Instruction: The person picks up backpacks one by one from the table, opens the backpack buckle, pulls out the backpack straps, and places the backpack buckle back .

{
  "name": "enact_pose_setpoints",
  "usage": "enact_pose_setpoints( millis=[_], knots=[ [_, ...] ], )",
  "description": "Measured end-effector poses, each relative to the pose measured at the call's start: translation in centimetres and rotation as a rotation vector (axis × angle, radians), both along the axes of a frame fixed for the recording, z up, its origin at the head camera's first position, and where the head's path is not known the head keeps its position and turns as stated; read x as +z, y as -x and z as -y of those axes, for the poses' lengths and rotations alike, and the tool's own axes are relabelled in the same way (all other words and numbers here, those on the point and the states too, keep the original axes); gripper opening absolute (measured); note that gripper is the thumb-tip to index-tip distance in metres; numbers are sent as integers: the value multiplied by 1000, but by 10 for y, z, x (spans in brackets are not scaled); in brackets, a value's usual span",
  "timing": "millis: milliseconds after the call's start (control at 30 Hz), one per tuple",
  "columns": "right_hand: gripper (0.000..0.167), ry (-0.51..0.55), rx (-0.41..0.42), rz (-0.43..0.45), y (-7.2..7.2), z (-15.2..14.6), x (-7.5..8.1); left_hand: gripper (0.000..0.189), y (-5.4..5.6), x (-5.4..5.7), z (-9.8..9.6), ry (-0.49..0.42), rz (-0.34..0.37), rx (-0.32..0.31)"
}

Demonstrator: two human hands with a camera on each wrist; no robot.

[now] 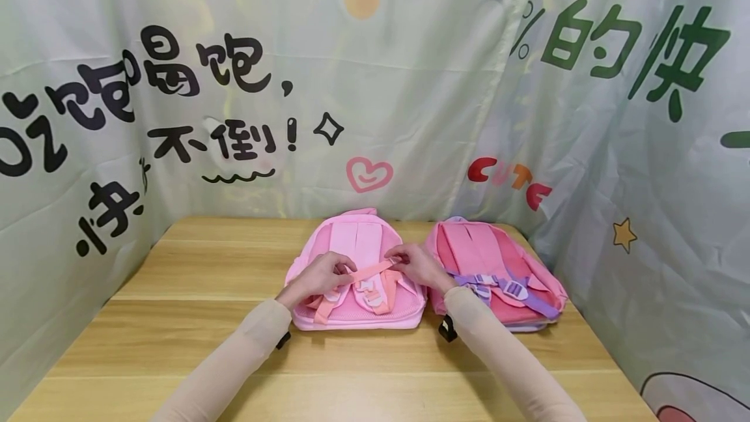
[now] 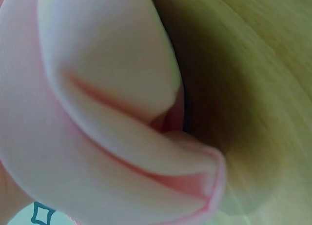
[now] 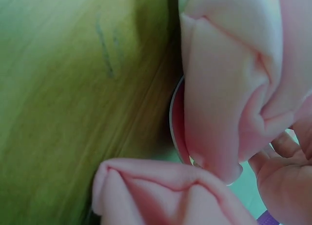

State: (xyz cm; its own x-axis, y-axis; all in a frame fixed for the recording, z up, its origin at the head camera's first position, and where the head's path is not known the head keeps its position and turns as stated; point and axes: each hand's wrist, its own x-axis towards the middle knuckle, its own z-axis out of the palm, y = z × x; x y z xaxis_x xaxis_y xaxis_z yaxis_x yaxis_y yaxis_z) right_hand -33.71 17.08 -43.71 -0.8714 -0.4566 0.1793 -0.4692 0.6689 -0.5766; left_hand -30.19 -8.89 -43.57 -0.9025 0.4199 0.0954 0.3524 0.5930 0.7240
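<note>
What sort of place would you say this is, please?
Probably a makeshift filming corner indoors: a wood-grain table backed by hanging printed fabric, with two pink backpacks on it.

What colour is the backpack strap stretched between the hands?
The backpack strap is salmon-orange; it shows best in the head view.

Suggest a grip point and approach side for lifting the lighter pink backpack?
Probably the top handle, from above. It projects past the far edge of the lighter pink backpack, which lies strap side up. The left hand and right hand are both at the orange strap, nearer the person, so the handle end looks unobstructed.
</note>
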Motion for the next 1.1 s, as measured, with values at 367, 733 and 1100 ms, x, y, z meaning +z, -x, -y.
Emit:
enact_pose_setpoints(
  millis=[367, 733, 1100],
  knots=[
    [32, -9, 5, 23, -7, 5, 4, 16, 3, 1, 5, -41, 23, 1],
    [31, 251, 0, 73, -18, 5, 13, 15, 6, 10, 15, -111, -52, 30],
    [19, 196, -128, 68, -35, -19, 20, 17, 3, 12, 34, -146, -61, 61]
  ],
)
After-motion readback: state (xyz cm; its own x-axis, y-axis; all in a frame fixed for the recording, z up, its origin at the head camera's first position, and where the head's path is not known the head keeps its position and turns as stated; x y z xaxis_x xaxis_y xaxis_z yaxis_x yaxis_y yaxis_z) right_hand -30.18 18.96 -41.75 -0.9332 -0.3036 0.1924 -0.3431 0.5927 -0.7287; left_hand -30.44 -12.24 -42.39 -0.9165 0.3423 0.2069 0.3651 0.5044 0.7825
